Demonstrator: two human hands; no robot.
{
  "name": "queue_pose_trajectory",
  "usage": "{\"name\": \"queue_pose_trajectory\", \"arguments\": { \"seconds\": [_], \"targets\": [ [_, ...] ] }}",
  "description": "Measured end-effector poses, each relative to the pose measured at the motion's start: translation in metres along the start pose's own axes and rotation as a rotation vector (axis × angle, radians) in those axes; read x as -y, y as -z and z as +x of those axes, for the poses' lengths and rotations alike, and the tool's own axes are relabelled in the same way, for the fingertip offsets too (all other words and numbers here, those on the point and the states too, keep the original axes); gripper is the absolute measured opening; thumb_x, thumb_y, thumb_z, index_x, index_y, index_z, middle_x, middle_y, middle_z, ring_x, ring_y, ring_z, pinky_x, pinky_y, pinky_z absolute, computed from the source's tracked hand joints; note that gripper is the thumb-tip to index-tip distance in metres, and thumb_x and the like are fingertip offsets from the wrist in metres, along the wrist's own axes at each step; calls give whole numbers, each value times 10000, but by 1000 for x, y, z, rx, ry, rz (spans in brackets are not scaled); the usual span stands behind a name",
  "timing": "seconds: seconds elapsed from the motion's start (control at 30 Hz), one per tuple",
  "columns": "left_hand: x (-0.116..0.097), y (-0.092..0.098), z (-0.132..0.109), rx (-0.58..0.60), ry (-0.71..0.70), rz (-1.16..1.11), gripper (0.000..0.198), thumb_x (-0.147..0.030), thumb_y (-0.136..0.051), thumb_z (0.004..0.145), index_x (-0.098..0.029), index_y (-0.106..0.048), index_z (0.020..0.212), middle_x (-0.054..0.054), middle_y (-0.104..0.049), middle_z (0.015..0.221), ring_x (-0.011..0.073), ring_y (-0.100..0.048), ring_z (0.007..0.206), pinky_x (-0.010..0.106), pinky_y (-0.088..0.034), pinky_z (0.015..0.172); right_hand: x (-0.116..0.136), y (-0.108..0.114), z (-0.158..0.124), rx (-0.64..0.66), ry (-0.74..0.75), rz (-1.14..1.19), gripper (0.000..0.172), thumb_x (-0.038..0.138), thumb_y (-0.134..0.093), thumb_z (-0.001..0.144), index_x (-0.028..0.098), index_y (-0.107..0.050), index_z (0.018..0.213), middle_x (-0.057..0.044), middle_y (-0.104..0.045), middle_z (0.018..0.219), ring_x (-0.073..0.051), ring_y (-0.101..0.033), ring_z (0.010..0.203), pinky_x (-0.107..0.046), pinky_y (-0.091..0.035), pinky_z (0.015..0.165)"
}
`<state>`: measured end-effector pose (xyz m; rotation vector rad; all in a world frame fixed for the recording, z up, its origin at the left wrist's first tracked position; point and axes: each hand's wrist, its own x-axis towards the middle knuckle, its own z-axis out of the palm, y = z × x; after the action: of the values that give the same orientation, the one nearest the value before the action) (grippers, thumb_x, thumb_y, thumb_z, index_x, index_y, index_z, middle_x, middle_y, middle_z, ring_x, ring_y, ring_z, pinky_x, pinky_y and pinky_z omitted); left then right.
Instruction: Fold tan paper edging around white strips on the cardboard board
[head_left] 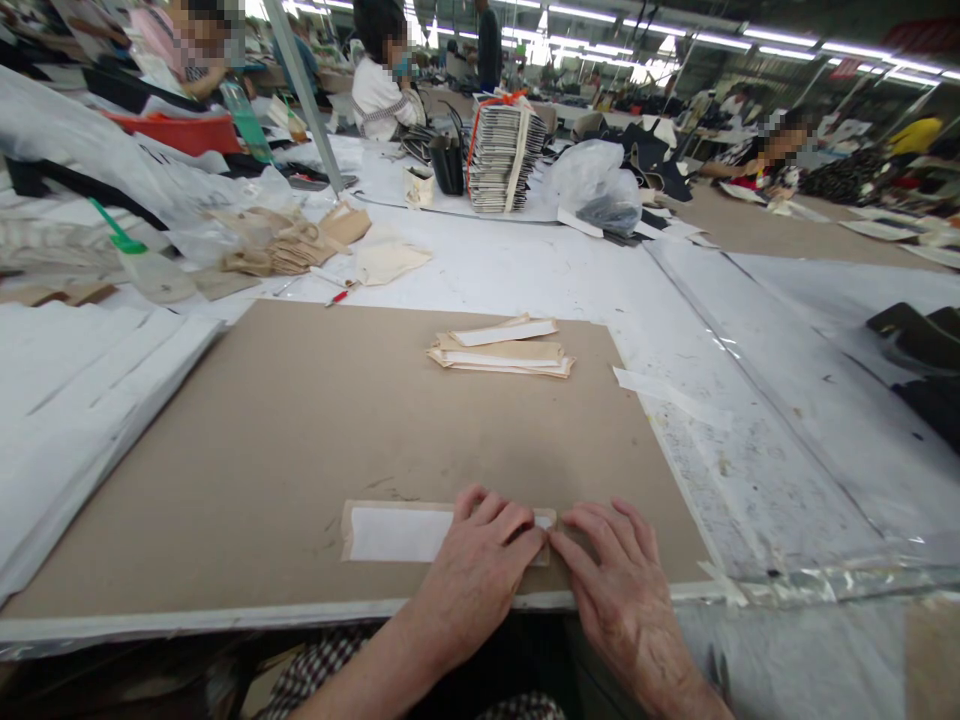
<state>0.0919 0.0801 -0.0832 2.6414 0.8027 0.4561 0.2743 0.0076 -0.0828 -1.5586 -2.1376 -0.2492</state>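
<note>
A tan strip (397,533) with a white piece stuck on its face lies on the brown cardboard board (300,420), close to its near edge. My left hand (480,570) rests on the strip's right end, its fingers bent, close together and pressing down. My right hand (615,580) lies flat on the board just right of the strip. Its fingers are a little apart and its thumb tip meets the strip's end and my left fingertips. A small pile of similar tan and white strips (501,348) sits at the board's far side.
White sheets (75,400) are stacked at the left. A loose white strip (660,390) lies right of the board on the plastic-covered table (787,420). Farther back are tan pieces (292,245), a tied bundle (502,150), a plastic bag (596,185), and other people seated at tables.
</note>
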Motion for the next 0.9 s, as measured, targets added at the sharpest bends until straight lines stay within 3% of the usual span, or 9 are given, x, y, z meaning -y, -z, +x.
{"name": "queue_pose_trajectory", "arguments": {
  "seconds": [0.23,0.5,0.9],
  "targets": [
    [0,2,0,3,-5,5,186,-179,-467,977,-246,-586,1104,14,-599,1031,210,-465,962,432,-298,957,1,0,1,44,25,-54,351,22,-413,859,173,-649,1070,-86,-627,1049,-263,-517,1075,-521,-282,1037],
    [1,0,0,-7,-22,15,186,-180,-464,979,-243,-598,1091,25,-599,1027,217,-467,951,435,-303,941,-8,-9,-9,-51,-78,193,319,-16,-450,879,182,-596,1082,-82,-558,1066,-217,-492,1039,-437,-413,926],
    [1,-2,0,-38,-29,15,128,-199,-485,968,-226,-573,1057,11,-594,1006,208,-453,922,417,-303,920,-3,-8,-2,-21,-41,93,310,0,-461,886,151,-617,1106,-88,-590,1030,-230,-506,1010,-458,-382,949]
  ]
}}
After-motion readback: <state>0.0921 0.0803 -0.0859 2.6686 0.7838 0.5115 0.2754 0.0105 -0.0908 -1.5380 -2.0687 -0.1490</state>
